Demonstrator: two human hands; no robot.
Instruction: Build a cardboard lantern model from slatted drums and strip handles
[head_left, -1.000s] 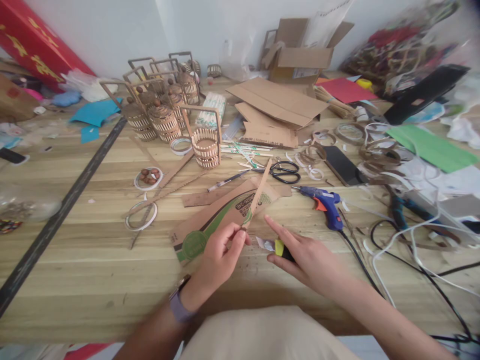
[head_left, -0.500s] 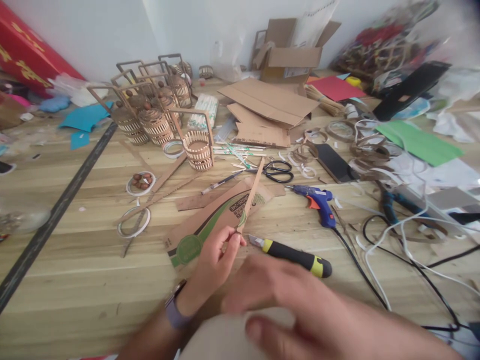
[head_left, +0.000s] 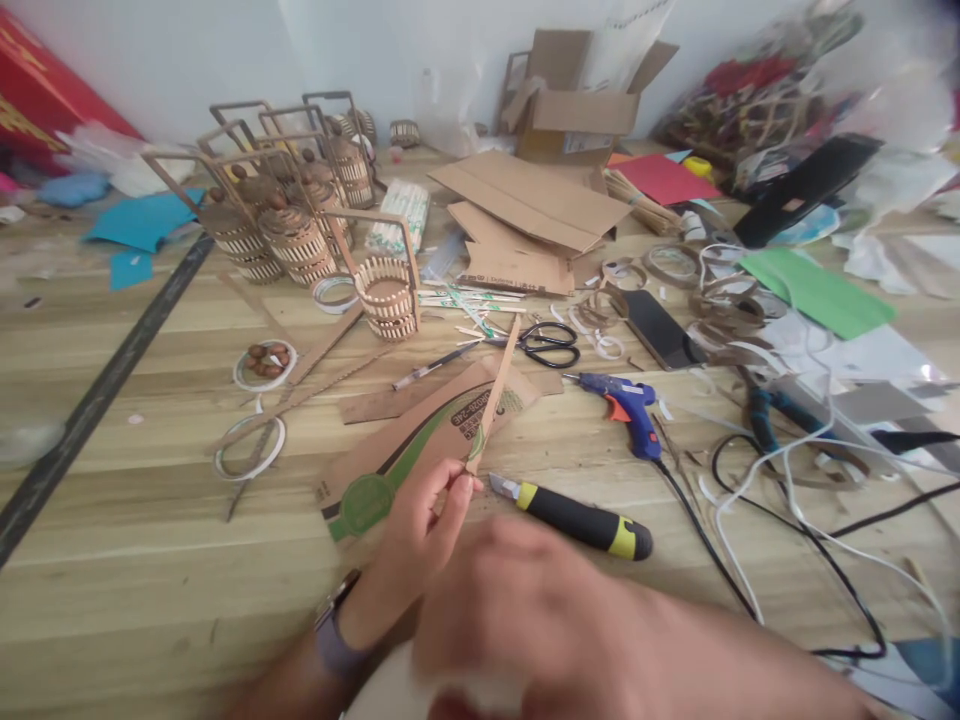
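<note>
A narrow cardboard strip [head_left: 496, 392] is pinched at its near end by my left hand [head_left: 431, 515], and its far end points away toward the scissors [head_left: 550, 344]. Beneath the strip lies a printed cardboard piece [head_left: 405, 455] with green markings. My right hand [head_left: 517, 610] is close to the camera, just right of my left wrist and smeared by motion; its fingers and anything in them cannot be made out. Beyond it lies a black and yellow utility knife [head_left: 577, 517] with its blade pointing left. A blue glue gun [head_left: 626, 408] rests farther right.
Small stick lanterns [head_left: 296, 245] with handles stand at the back left, near an open-topped stick basket [head_left: 386, 298]. Cardboard sheets [head_left: 532, 200] lie at the back centre. Tape rolls [head_left: 251, 447] are at left. White cables [head_left: 787, 500], pliers [head_left: 787, 410] and paper strips crowd the right.
The view has shifted slightly, moving the table items left. My right hand has moved left and nearer my left wrist. My left hand still pinches the strip.
</note>
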